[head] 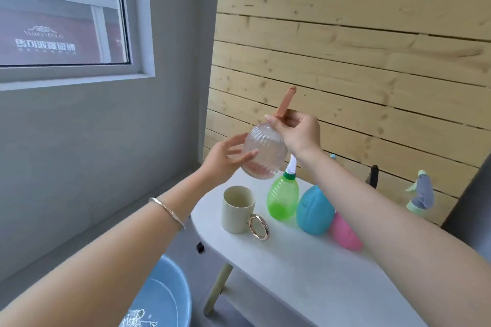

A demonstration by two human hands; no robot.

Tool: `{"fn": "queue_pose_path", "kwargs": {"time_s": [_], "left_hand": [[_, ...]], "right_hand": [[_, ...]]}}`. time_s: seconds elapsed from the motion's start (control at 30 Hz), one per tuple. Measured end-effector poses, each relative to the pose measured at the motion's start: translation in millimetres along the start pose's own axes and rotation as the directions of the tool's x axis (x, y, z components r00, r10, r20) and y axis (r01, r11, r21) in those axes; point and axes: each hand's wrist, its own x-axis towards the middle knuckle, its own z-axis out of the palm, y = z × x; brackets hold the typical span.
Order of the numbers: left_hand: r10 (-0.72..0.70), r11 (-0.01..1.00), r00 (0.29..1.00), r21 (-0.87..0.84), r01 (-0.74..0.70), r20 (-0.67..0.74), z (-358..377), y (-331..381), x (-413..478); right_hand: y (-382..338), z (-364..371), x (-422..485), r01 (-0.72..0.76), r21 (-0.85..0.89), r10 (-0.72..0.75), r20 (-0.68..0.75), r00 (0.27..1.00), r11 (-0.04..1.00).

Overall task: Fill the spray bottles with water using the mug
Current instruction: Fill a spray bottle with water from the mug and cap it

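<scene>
I hold a clear ribbed spray bottle (265, 151) in the air above the white table (305, 265). My left hand (225, 158) cups its body from the left. My right hand (300, 131) grips its brown spray head (285, 102) at the neck. A little water sits in the bottle's bottom. Below stands a cream mug (237, 208) with a gold ring handle. To the mug's right stand a green spray bottle (283, 202), a blue bottle (314, 210) and a pink bottle (344, 232), partly hidden by my right forearm.
A blue basin (164, 297) with water sits on the floor at the lower left. A grey-green spray head (422, 194) and a black object (374, 175) lie at the table's far right. A wooden slat wall is behind, a grey wall and window to the left.
</scene>
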Motion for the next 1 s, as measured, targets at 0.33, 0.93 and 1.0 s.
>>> {"fn": "queue_pose_path", "kwargs": {"time_s": [0.33,0.93,1.0], "left_hand": [[-0.234,0.969,0.962,0.115,0.219,0.138,-5.0,-92.5,63.1],[-0.345,0.933,0.929,0.162,0.323,0.135,29.3,-136.5,70.1],[-0.346,0.928,0.932,0.185,0.323,0.105,29.0,-134.5,67.6]], "right_hand": [[80.8,76.7,40.6,-0.214,-0.112,0.215,0.004,0.977,0.971],[135.3,87.7,27.7,-0.352,-0.2,0.351,-0.042,0.935,0.914],[129.5,89.4,26.7,-0.368,-0.221,0.369,-0.035,0.929,0.903]]}}
